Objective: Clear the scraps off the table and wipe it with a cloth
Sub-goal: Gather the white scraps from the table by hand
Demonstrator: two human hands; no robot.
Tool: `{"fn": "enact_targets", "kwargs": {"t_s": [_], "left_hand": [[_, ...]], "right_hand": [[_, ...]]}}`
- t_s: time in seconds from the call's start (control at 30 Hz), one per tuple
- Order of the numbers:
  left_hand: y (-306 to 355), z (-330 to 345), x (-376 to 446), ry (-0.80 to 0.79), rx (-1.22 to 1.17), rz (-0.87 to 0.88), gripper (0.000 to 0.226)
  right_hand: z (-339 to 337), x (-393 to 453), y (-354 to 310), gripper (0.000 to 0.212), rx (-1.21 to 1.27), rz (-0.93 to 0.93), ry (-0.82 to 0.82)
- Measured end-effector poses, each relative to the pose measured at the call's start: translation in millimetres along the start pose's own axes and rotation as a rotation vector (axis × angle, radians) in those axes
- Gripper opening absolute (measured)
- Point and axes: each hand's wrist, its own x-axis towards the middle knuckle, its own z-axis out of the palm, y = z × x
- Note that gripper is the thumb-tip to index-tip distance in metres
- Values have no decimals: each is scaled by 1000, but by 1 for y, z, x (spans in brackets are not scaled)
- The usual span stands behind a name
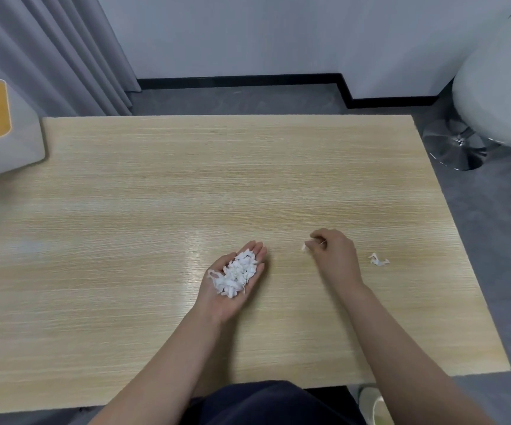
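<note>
My left hand (217, 299) lies palm up just above the light wooden table (125, 194), its fingers straight, carrying a heap of white paper scraps (237, 276). To its right, my right hand (337, 256) hovers palm down with curled fingers, and its fingertips pinch one small white scrap (304, 247) at the table surface. A further clump of white scraps (378, 260) lies on the table to the right of that hand. No cloth is in view.
A white tissue box with a yellow wooden lid (0, 127) stands at the table's far left corner. A white swivel chair (493, 96) with a chrome base (453, 145) stands on the floor beyond the right edge. Grey curtains hang at the back left.
</note>
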Motion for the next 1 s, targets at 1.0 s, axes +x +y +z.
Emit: {"fn": "enact_targets", "kwargs": {"t_s": [1.0], "left_hand": [[-26,22,12,-11,68,-78,77]], "right_hand": [[-19,-5,-21,15,130,-186,97]]}}
